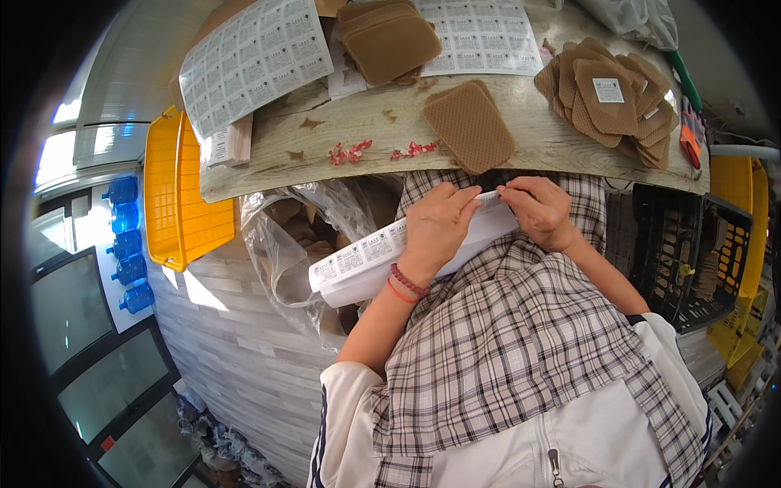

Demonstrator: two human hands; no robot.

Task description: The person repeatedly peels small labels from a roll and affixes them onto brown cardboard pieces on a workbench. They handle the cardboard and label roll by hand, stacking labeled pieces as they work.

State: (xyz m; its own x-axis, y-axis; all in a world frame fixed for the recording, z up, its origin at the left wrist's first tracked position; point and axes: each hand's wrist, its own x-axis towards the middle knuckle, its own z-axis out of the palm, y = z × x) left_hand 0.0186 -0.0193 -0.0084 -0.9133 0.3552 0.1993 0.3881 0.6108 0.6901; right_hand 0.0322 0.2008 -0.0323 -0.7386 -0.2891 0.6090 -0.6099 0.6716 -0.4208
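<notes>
Your white jacket (508, 435), cut off below, and checked apron (496, 342) came nearest. Over your lap slanted a bent label sheet (358, 259); your left hand (439, 220) pinched it, hiding its middle, and your right hand (537, 213) pinched its upper-right end, fingertips hard to make out. A clear bag (272, 252) partly hid its brown contents. On the table (366, 122) beyond lay a brown pad (469, 126), a pile (606, 102) at right, and other sheets (256, 65), cut off above.

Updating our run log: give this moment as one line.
left hand: gripping label sheet | right hand: pinching its right end | brown pad pile: on table
</notes>
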